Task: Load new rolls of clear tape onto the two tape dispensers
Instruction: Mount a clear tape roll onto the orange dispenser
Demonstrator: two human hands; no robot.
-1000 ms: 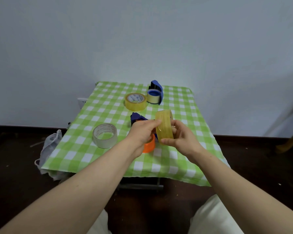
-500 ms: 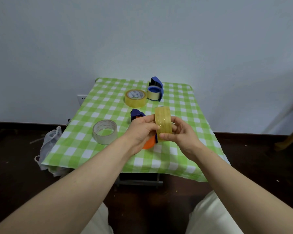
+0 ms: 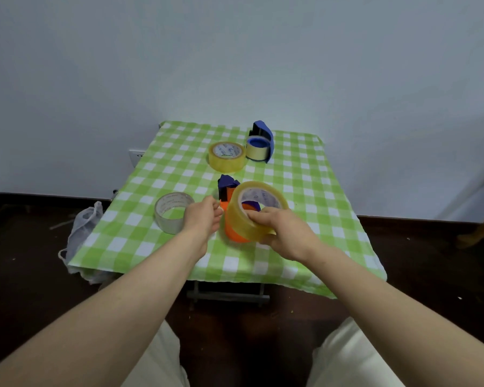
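My right hand (image 3: 284, 233) grips a yellowish clear tape roll (image 3: 243, 219), tilted with its hole facing up, just over the orange and blue dispenser (image 3: 227, 191) in the middle of the table. The roll hides most of that dispenser. My left hand (image 3: 203, 219) sits beside the dispenser's left side with fingers curled; whether it touches the dispenser or holds anything I cannot tell. A second blue dispenser (image 3: 263, 139) at the back carries a roll (image 3: 257, 148). Another yellowish roll (image 3: 227, 156) lies flat beside it.
A greyish clear roll (image 3: 171, 212) lies left of my left hand. The small table has a green checked cloth (image 3: 319, 196) and stands against a white wall. A white bag (image 3: 83, 230) hangs off the table's left side over a dark floor.
The roll was held upright on edge between both hands. Now it has tipped hole-up and dropped over the orange dispenser, held by my right hand alone; my left hand moved off it.
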